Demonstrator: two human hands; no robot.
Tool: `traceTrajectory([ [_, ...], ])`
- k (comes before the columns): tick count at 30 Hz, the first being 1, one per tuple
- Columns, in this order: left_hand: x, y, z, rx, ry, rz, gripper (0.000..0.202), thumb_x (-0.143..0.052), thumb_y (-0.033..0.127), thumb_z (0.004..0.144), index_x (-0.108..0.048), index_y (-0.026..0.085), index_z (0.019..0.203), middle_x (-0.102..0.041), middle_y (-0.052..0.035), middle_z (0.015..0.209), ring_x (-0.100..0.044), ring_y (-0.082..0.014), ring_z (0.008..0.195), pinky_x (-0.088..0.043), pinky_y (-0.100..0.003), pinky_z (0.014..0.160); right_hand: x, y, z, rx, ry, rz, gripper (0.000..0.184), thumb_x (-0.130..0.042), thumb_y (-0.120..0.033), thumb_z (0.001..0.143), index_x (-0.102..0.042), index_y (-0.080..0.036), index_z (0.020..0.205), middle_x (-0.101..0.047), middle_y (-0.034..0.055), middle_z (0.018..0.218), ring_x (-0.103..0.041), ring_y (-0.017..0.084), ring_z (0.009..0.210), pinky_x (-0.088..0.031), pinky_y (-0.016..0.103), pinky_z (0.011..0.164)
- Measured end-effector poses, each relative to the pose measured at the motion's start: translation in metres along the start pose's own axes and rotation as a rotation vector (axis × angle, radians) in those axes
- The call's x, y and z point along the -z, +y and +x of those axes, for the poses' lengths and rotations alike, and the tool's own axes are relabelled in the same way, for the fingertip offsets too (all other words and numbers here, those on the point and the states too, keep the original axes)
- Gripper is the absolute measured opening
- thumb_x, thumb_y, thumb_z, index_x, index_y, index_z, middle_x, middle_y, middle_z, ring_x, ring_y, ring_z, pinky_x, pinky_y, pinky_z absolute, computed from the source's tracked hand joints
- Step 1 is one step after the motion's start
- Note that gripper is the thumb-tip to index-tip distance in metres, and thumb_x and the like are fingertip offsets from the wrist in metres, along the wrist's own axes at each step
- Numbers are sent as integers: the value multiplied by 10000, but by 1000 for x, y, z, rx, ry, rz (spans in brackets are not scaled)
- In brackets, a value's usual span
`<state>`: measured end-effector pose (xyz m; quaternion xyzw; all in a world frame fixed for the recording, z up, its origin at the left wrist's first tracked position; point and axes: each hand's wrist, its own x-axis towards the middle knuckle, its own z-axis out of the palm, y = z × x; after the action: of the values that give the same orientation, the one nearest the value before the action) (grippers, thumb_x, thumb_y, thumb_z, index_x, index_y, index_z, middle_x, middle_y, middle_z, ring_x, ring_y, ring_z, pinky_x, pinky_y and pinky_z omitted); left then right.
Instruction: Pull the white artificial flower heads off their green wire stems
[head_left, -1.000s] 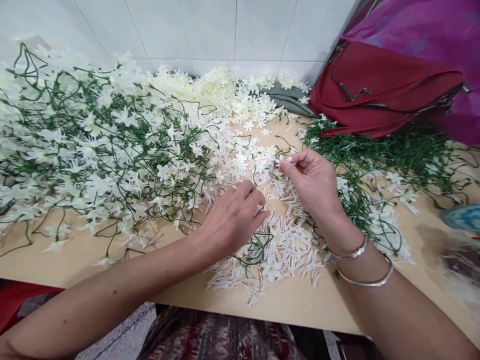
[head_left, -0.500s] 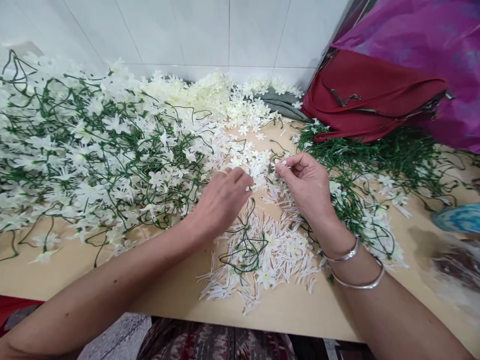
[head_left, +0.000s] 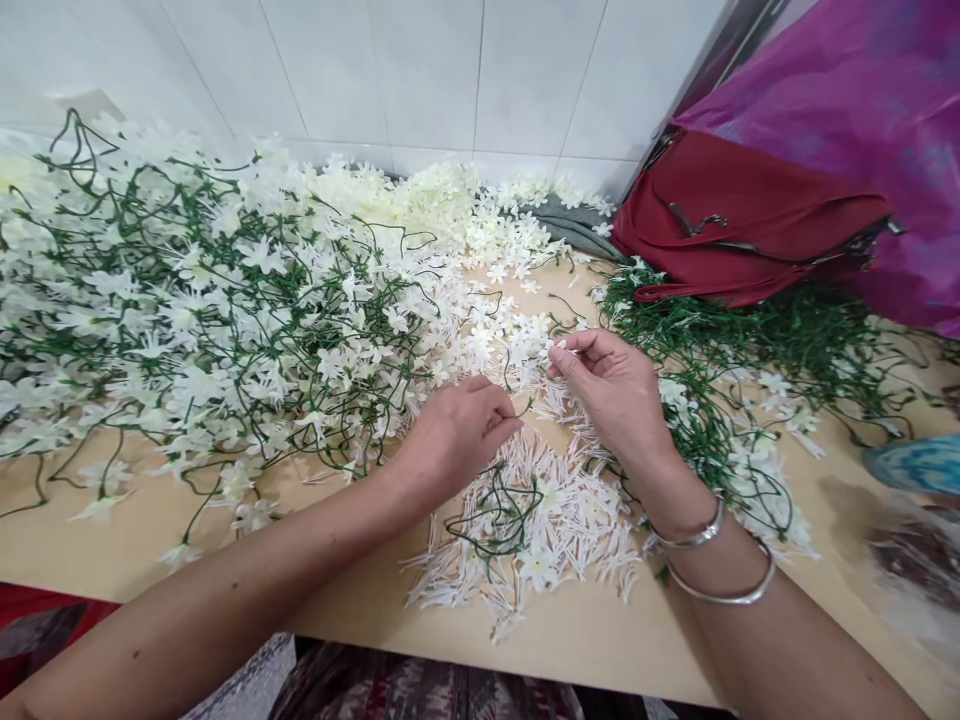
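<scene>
My left hand [head_left: 466,432] is closed, with a thin green flower stem [head_left: 528,408] poking out at its fingertips. To the right and slightly higher, my right hand [head_left: 619,390] pinches a small white artificial flower piece [head_left: 561,346] between thumb and forefinger. Below and between both hands lies a heap of thin white stamen-like pieces [head_left: 577,530], topped with a few green stems [head_left: 499,520] and white blossoms. Loose white blossoms [head_left: 517,335] are scattered just beyond my fingers. A big pile of white artificial flowers on green stems [head_left: 247,300] spreads to the left.
Cream-coloured blossoms [head_left: 427,195] are heaped against the tiled wall [head_left: 420,80]. Bare green stems [head_left: 795,335] lie at the right, below a red bag [head_left: 750,220] and purple sheeting [head_left: 847,130]. A blue patterned object [head_left: 915,463] and a clear plastic bag [head_left: 919,560] sit at the table's right edge.
My left hand has shifted slightly right and down, its fingers turning towards my right hand. The right hand keeps its pinch. The whole view has tilted a little.
</scene>
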<state>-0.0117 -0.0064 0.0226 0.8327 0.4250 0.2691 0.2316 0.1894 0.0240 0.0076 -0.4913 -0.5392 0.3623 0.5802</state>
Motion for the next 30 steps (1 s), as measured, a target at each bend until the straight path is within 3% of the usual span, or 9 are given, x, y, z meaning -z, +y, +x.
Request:
traceTrajectory([
  [4, 12, -9, 3, 111, 187, -455, 111, -667, 296, 948, -719, 216, 1005, -738, -31, 878, -653, -151, 762, -517, -280, 712, -1, -7, -2, -82, -90, 139, 257, -858, -412, 739, -703, -232, 834, -668, -29, 738, -647, 140, 686, -535, 294, 726],
  [8, 15, -10, 5, 208, 200, -787, 176, -671, 360, 938, -707, 191, 976, -667, -13, 818, -615, -119, 690, -531, -251, 677, -1, -18, -5, -206, -236, 244, 326, -884, -491, 704, -716, -235, 815, -672, -15, 748, -635, 144, 714, -538, 297, 747],
  [13, 7, -10, 5, 250, 198, -849, 176, -687, 355, 919, -709, 188, 865, -585, 18, 711, -458, -91, 605, -406, -213, 559, -3, -24, -8, -306, -296, 302, 313, -936, -435, 637, -741, -235, 777, -690, -10, 735, -620, 138, 682, -533, 280, 692],
  [18, 0, -14, 3, 244, 172, -897, 150, -701, 343, 910, -738, 198, 901, -584, 21, 699, -435, -92, 601, -386, -220, 550, -8, -23, -11, -349, -295, 287, 310, -941, -425, 630, -739, -232, 763, -667, -22, 684, -608, 131, 645, -515, 267, 637],
  [25, -1, -19, 4, 268, 148, -933, 180, -729, 368, 890, -728, 191, 863, -604, 12, 695, -503, -95, 588, -462, -230, 561, -14, -16, -15, -355, -339, 317, 297, -932, -400, 662, -716, -232, 777, -648, -40, 689, -586, 114, 631, -508, 278, 670],
  [30, -2, -19, 6, 316, 179, -1000, 229, -712, 386, 907, -703, 173, 825, -692, -13, 757, -603, -90, 634, -525, -230, 671, -14, -17, -15, -403, -298, 312, 308, -946, -385, 633, -716, -228, 763, -654, -36, 696, -581, 107, 628, -493, 262, 649],
])
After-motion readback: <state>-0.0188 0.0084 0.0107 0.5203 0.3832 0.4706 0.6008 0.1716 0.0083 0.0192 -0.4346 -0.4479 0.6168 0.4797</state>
